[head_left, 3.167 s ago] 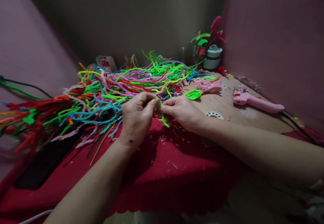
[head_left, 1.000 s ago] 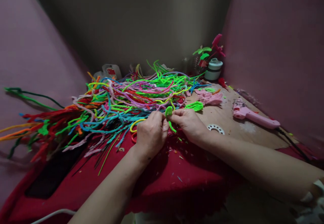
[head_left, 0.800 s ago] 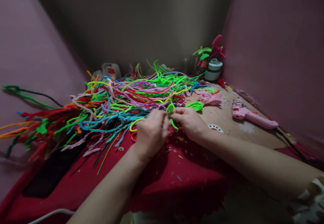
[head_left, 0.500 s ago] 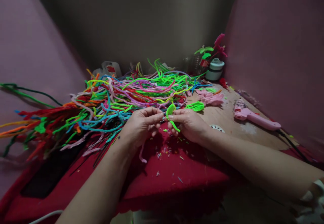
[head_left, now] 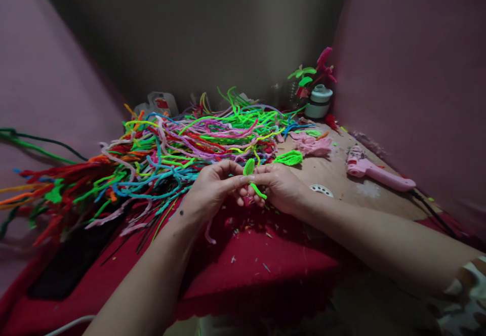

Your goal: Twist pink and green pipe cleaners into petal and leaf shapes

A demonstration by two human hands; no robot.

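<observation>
A bright green pipe cleaner, bent into a leaf-like loop with a loose tail, stands between my two hands. My right hand pinches it between thumb and fingers, and the tail hangs below the thumb. My left hand is closed from the other side, its thumb tip meeting the right thumb at the base of the loop. Where the fingers meet, the grip is partly hidden. Just behind the right hand lies another folded green pipe cleaner piece.
A big heap of coloured pipe cleaners spreads behind and left. On the right lie a pink glue gun, a pink fuzzy bundle and a white perforated disc. A lidded jar stands at the back; a dark flat object lies front left.
My left thumb and fingers have come in against the right fingertips. The green loop now stands more upright and slightly further left in view, as the whole view has shifted a little.
</observation>
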